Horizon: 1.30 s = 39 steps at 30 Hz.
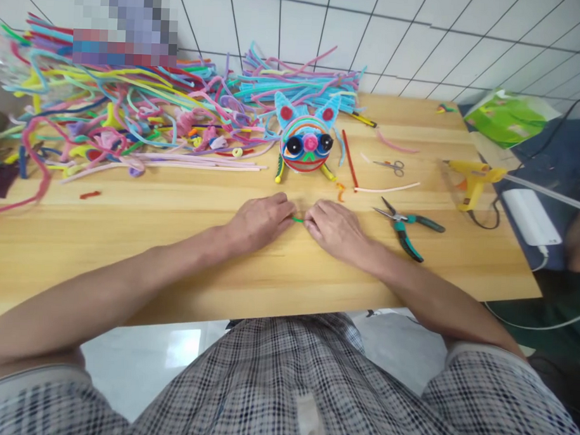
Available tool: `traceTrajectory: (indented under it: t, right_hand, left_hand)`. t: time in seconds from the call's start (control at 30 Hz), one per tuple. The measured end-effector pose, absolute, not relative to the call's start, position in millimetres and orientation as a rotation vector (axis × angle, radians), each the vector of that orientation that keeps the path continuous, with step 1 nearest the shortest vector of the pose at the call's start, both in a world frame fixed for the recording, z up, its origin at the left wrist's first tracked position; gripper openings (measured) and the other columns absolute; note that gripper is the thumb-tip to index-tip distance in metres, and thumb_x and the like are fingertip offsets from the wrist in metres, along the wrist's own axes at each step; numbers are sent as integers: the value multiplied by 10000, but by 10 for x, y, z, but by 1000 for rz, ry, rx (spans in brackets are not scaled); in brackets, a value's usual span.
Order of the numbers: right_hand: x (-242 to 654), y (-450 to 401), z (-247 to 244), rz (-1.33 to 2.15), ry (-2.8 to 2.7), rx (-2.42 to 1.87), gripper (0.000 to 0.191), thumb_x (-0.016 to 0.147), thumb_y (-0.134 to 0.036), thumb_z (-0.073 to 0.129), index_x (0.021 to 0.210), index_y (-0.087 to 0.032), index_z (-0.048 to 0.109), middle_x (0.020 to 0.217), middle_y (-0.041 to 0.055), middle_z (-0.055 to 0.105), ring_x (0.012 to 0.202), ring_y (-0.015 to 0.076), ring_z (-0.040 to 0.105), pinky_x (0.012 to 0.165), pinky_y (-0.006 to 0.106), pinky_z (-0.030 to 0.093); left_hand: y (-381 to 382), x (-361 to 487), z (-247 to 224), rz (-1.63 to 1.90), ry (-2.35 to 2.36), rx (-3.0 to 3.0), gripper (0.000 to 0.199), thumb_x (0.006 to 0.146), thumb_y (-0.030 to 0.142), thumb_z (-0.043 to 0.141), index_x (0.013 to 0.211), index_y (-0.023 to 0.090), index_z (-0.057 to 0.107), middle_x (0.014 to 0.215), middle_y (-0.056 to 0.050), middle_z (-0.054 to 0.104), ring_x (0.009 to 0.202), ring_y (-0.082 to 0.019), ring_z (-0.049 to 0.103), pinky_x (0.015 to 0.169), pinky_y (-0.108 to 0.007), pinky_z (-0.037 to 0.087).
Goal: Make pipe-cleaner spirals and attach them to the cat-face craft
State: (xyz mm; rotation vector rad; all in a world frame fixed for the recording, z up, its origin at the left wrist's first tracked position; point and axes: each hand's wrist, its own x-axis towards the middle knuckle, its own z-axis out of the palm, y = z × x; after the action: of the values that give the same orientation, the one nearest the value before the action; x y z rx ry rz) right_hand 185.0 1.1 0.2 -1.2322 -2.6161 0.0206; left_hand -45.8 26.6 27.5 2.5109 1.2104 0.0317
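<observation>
Between my two hands runs a short piece of green pipe cleaner (297, 220), its ends hidden in my fingers. My left hand (262, 223) is closed on its left end, and my right hand (336, 230) pinches the right end. Both hands rest low over the wooden table. Just beyond them stands a pipe-cleaner animal figure (306, 148) with blue ears, big black eyes, a pink nose and yellow-tipped legs. Small orange curled scraps (340, 192) lie at its right foot.
Heaps of coloured pipe cleaners (146, 111) cover the table's back left. To the right lie pliers (406, 225), scissors (394, 166), a red pipe cleaner (350, 160), a yellow-handled cutter (364, 119) and a yellow glue gun (472, 179). A white power block (532, 216) sits past the table's right edge.
</observation>
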Motion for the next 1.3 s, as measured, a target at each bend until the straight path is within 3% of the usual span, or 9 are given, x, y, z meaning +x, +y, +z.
traceTrajectory:
  t: [0.13,0.2,0.3,0.4,0.57,0.83,0.97,1.17,1.3]
  right_hand:
    - [1867,61,-43,-246,-2556,-1136,224,1121,-172,506,980,-177,680,913,98,747,866,259,648,816,391,451]
    - [1889,81,-48,-362,-2488,-1056,229,1131,-171,498,978,-184,668,899,89,745,845,255,639,793,394,441]
    - [1919,92,-32,-393,-2424,-962,227,1135,-174,501,966,-206,648,901,82,741,835,252,627,779,392,444]
    - [1919,66,-11,-279,-2395,-891,173,1124,-163,525,1025,-216,657,962,81,753,886,247,650,809,388,473]
    - [1858,3,3,-47,-2380,-887,118,1109,-195,580,1128,-211,695,1007,83,763,932,241,695,860,391,539]
    - [1832,-20,27,159,-2414,-1012,174,1079,-179,567,1023,-229,724,992,91,758,921,244,692,849,400,551]
    - [1824,-37,42,257,-2373,-1027,175,1053,-162,564,1001,-233,716,986,91,741,927,247,685,846,401,555]
    - [1790,-26,79,582,-2068,-1051,121,961,-121,644,894,-211,689,803,4,686,736,158,633,708,310,502]
    - [1731,-51,127,879,-1825,-1184,75,930,-209,714,856,-204,710,745,-21,694,655,123,579,624,278,444]
  left_hand:
    - [359,-490,210,258,1084,2414,197,1055,260,574,1079,179,752,1030,-94,727,947,-233,707,833,-318,534]
    - [374,-511,199,409,972,2246,211,1050,336,601,1028,175,736,944,-65,712,886,-209,674,814,-304,517]
    - [366,-533,218,499,863,1870,398,1076,521,549,941,173,687,783,-7,626,724,-155,579,691,-265,465]
    - [341,-545,226,430,849,1613,384,1027,540,599,916,177,661,652,50,500,581,-115,441,578,-245,372]
    - [297,-552,193,470,954,1710,242,975,405,644,885,183,671,711,32,599,662,-125,515,642,-244,408]
    - [285,-580,149,492,936,1998,102,988,231,640,917,192,702,818,14,748,753,-147,667,730,-254,462]
    - [247,-587,170,482,937,2072,131,989,156,602,958,190,724,881,-6,787,786,-151,696,749,-256,481]
    - [193,-557,199,642,1028,1867,126,991,249,649,911,176,713,778,4,728,702,-132,621,671,-247,447]
    - [141,-469,162,805,981,1513,253,948,405,749,861,176,689,717,13,664,620,-107,513,585,-237,408]
